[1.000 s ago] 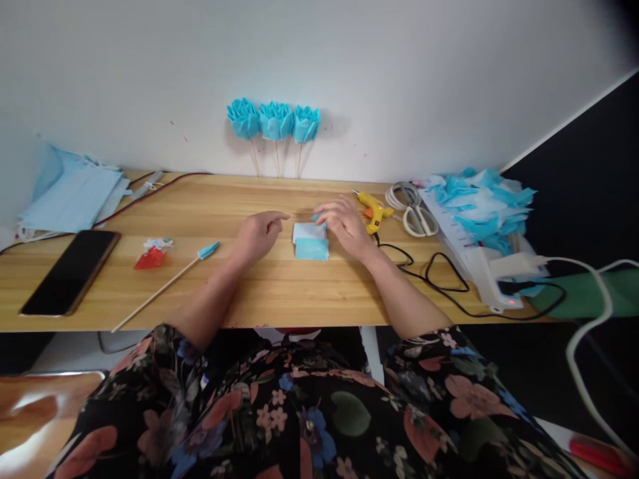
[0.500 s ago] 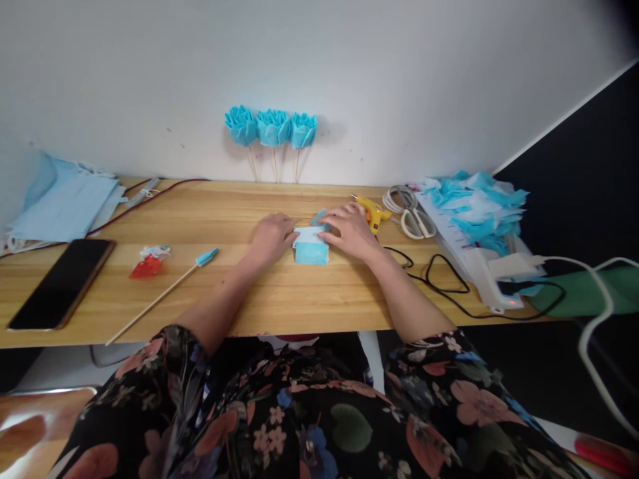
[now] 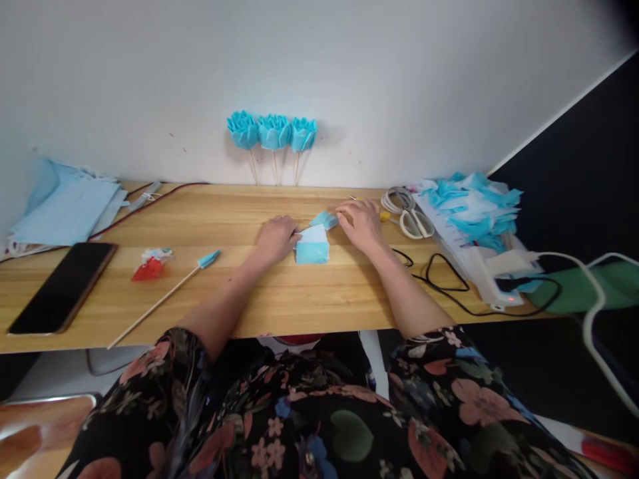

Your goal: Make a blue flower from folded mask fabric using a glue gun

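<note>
A blue fabric piece lies on the wooden table with a whitish flap at its upper side. My left hand pinches the left edge of that flap. Behind it lies a small blue piece. My right hand is just right of this small piece, its fingers bent and partly apart, with nothing visible in them. A yellow glue gun is mostly hidden behind my right hand. Left of my arms, a wooden stick with a rolled blue tip rests at a slant.
Three blue flowers on sticks lean against the wall. Masks, a phone and a red packet lie left. Scissors, blue scraps, a power strip and a black cable are right.
My right hand has moved right, off the fabric and further over the glue gun. The whitish flap now stands more askew, and the small blue piece is more exposed.
</note>
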The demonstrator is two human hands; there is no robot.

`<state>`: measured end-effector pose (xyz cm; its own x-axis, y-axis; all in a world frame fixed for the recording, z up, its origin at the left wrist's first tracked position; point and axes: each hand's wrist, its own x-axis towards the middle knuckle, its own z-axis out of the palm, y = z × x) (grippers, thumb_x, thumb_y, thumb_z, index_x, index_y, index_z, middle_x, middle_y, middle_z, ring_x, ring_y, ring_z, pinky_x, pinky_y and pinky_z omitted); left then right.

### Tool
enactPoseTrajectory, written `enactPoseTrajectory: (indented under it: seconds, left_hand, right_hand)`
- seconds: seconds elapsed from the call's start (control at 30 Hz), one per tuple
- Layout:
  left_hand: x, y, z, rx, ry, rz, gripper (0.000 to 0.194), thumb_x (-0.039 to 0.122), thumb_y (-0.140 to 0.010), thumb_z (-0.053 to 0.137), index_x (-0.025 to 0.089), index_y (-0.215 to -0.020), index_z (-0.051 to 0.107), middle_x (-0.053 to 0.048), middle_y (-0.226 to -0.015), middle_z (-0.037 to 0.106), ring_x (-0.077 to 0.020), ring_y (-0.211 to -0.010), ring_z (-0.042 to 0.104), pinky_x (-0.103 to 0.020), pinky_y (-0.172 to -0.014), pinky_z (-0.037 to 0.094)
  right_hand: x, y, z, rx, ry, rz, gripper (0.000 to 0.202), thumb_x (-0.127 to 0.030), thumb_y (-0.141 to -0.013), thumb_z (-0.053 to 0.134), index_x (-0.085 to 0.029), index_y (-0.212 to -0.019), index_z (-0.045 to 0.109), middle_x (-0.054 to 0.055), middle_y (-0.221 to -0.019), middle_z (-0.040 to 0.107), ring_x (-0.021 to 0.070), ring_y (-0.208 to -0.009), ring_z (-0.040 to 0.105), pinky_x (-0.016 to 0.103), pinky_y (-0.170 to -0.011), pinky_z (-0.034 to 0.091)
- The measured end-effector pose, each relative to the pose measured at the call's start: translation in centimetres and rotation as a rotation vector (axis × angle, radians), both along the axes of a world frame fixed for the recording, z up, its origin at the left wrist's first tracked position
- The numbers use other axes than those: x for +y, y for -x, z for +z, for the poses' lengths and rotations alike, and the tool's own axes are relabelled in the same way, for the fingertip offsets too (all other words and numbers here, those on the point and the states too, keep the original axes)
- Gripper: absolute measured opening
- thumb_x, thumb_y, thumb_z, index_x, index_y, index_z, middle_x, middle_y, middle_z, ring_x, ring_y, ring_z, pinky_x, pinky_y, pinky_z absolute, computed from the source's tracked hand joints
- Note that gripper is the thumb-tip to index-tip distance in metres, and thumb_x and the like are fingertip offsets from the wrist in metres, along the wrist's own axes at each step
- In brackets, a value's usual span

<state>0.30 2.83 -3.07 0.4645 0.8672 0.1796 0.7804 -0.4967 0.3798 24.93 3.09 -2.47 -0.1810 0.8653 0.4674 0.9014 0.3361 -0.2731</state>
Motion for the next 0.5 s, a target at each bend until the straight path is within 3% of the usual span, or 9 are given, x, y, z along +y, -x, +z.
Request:
enactPoseTrajectory:
  seconds: [0.17,0.27,0.5]
  left_hand:
    - [0.0,1.0,0.2,-0.306,0.219,0.089,0.009,0.025,-0.084,0.061,0.019,-0.087,0.066,-0.004,-0.083,0.07,-0.0195,-0.08,0.062,-0.031,-0.072,0.046]
    - [0.1,1.9,0.3,-0.485,0.362,0.116,0.017,0.024,-0.081,0.06,0.018,-0.096,0.065,-0.001,-0.078,0.068,-0.0151,-0.068,0.061,-0.026,-0.063,0.043]
    - [0.1,3.6,1.4,-0.389,0.369,0.058,0.053,0.02,-0.077,0.059,0.02,-0.13,0.061,0.006,-0.061,0.052,-0.0133,-0.057,0.051,-0.025,-0.056,0.036]
  right_hand:
    - [0.1,-0.1,-0.3,-0.003,-0.003,0.0,0.023,-0.027,-0.096,0.051,-0.026,-0.099,0.074,0.007,-0.112,0.077,0.0307,-0.11,0.065,0.054,-0.105,0.036]
    - [0.1,-0.1,-0.4,-0.007,0.018,-0.009,0.024,-0.026,-0.096,0.051,-0.025,-0.1,0.075,0.007,-0.11,0.078,0.0305,-0.109,0.065,0.055,-0.107,0.034]
    - [-0.3,0.3,-0.4,-0.015,0.047,0.029,0.023,-0.029,-0.097,0.053,-0.024,-0.101,0.075,0.007,-0.108,0.079,0.0304,-0.106,0.067,0.057,-0.11,0.032]
